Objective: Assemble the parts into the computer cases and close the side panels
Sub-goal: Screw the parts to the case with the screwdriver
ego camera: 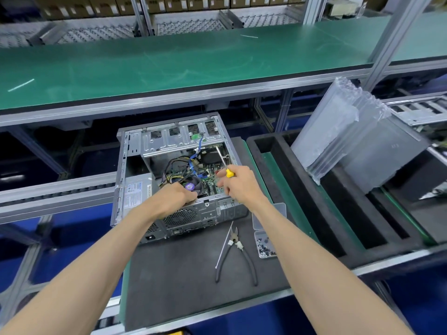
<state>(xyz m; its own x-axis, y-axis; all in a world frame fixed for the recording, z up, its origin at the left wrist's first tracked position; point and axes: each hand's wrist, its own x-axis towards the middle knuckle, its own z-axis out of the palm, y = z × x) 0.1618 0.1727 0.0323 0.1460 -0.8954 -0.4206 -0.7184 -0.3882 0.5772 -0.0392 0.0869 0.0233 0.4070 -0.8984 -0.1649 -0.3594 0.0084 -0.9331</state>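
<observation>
The computer case (174,180) lay on its side on the dark mat of the bench (193,274), open side up, with the rear panel facing the person. The side panel was not fitted.

The right hand (238,183) was curled around a screwdriver (223,160) with a yellow handle. The long axis of the tool ran from the hand up and slightly left, with the tip pointing away from the person toward the far right corner of the case interior. The tip was above the motherboard (212,172); contact with a screw could not be confirmed.

The left hand (180,197) was positioned at the near edge of the case, beside the fan (191,186). The fingers were bent downward into the case; what they held, if anything, could not be determined.

The work point lay forward of the right hand, so this hand was judged the nearer for the next fastening step. Pliers (238,252) and a screw box (264,245) lay on the mat, near the right forearm.
</observation>
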